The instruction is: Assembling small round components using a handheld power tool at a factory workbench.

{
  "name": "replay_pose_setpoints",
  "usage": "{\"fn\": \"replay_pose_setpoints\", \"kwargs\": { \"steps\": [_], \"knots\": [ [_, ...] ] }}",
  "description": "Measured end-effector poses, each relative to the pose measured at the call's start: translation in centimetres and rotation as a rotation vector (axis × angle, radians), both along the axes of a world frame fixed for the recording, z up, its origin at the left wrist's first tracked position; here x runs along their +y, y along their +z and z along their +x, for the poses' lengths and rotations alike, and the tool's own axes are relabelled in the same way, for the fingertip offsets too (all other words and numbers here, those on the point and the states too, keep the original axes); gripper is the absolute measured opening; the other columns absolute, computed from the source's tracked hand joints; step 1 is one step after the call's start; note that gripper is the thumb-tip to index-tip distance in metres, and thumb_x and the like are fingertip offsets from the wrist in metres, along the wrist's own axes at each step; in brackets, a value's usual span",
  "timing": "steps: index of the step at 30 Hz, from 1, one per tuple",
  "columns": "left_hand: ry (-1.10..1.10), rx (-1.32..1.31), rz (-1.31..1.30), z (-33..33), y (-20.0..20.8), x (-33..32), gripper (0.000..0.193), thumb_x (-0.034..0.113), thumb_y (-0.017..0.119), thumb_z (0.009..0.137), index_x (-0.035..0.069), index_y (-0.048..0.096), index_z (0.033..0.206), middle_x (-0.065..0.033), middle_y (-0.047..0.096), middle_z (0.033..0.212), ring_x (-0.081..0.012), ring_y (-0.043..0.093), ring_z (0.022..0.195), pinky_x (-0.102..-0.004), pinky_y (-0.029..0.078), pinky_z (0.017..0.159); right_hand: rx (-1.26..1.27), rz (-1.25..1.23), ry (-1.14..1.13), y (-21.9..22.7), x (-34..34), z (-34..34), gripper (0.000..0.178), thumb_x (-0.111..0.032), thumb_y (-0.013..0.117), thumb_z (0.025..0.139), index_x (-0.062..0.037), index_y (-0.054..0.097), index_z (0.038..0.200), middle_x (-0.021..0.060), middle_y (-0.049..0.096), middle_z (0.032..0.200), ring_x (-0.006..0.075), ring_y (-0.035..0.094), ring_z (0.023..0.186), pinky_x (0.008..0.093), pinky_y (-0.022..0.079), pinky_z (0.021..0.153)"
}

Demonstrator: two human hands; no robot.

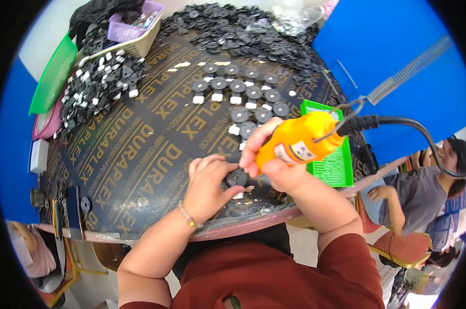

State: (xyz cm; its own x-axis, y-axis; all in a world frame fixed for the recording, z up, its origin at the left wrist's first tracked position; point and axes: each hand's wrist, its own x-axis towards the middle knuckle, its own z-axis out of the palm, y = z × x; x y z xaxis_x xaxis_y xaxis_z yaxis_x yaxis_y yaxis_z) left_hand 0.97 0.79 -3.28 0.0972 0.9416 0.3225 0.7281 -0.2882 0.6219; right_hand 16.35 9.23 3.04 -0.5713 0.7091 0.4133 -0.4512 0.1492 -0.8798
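Note:
My right hand (pixel 279 175) is wrapped round an orange electric screwdriver (pixel 305 136), tilted with its tip end toward my left hand. A black cord (pixel 403 121) runs from its back end, and a metal spring (pixel 410 69) is hooked to it. My left hand (pixel 204 188) holds a black round plastic part (pixel 237 178) on the table between thumb and fingers. A white tab (pixel 237 195) shows at that part's near side. Whether the screwdriver's tip touches the part is hidden by my right fingers. Beyond my hands, several similar round parts (pixel 253 92) with white tabs lie in rough rows.
A large heap of black parts (pixel 233 28) covers the table's far side. Black and white pieces (pixel 101 77) are piled at the left, beside baskets (pixel 145 44) and a green tray (pixel 52 77). A bright green basket (pixel 346 167) stands at the right. Another person (pixel 418 188) sits beyond it.

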Motion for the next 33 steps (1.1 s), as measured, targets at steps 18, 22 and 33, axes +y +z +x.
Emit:
{"fn": "replay_pose_setpoints", "kwargs": {
  "steps": [18, 22, 33],
  "knots": [
    [-0.022, 0.113, -0.020, 1.1, 0.4, -0.2, 0.058, 0.030, 0.084, 0.064, 0.010, 0.063, 0.114, -0.0051, 0.065, 0.110, -0.0301, 0.047, 0.124, -0.0503, 0.026, 0.105, -0.059, 0.182, -0.631, -0.7, 12.8, 12.4, 0.024, -0.027, 0.064, 0.092, -0.0049, 0.054, 0.088, 0.0043, 0.061, 0.072, 0.0102, 0.056, 0.055, 0.0254, 0.045, 0.053],
    [-0.021, 0.127, -0.011, 1.1, 0.2, 0.0, 0.058, 0.030, 0.084, 0.064, 0.010, 0.063, 0.114, -0.0053, 0.065, 0.110, -0.0300, 0.047, 0.124, -0.0500, 0.026, 0.105, -0.078, 0.175, -0.651, -0.7, 12.7, 12.2, 0.023, -0.026, 0.065, 0.091, -0.0049, 0.055, 0.088, 0.0044, 0.061, 0.073, 0.0096, 0.057, 0.056, 0.0250, 0.046, 0.054],
    [-0.012, 0.131, 0.004, 1.0, 0.2, -0.2, 0.052, 0.033, 0.082, 0.066, 0.010, 0.064, 0.110, -0.0067, 0.065, 0.107, -0.0301, 0.048, 0.123, -0.0494, 0.026, 0.105, 0.007, 0.195, -0.665, 0.0, 12.3, 12.6, 0.021, -0.022, 0.065, 0.091, -0.0036, 0.054, 0.090, 0.0070, 0.062, 0.072, 0.0115, 0.058, 0.054, 0.0250, 0.047, 0.053]
  ]
}}
